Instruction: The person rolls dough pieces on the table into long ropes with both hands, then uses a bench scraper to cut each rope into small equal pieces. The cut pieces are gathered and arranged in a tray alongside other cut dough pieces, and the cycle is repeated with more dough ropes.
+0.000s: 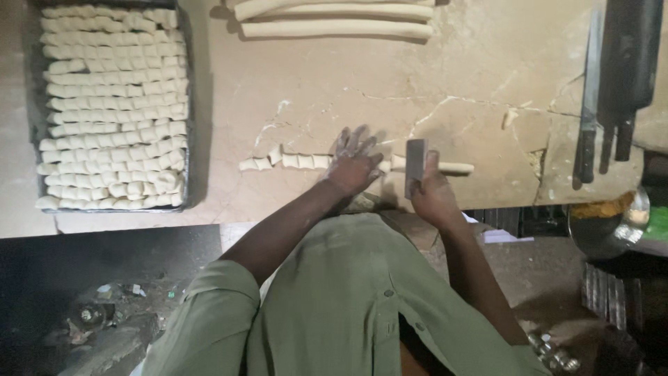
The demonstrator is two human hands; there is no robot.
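Right hand (433,191) grips one metal scraper (415,167) upright on one dough rope (445,168); left hand (353,161) lies flat, fingers spread, pressing it beside about six cut pieces (285,161).

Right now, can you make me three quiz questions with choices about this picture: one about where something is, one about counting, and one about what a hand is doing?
1. Where is the tray of cut dough pieces?
A. At the left end of the stone counter
B. On the floor
C. Under the right hand

2. How many long uncut dough ropes lie at the far edge of the counter?
A. None
B. About three
C. Ten

3. What is the right hand doing?
A. Resting open and empty
B. Holding a flat metal cutter upright on the dough rope
C. Lifting the tray

Answers:
1 A, the tray sits at the counter's left end.
2 B, about three ropes lie side by side there.
3 B, the right hand grips the cutter while the left hand presses flat on the rope.
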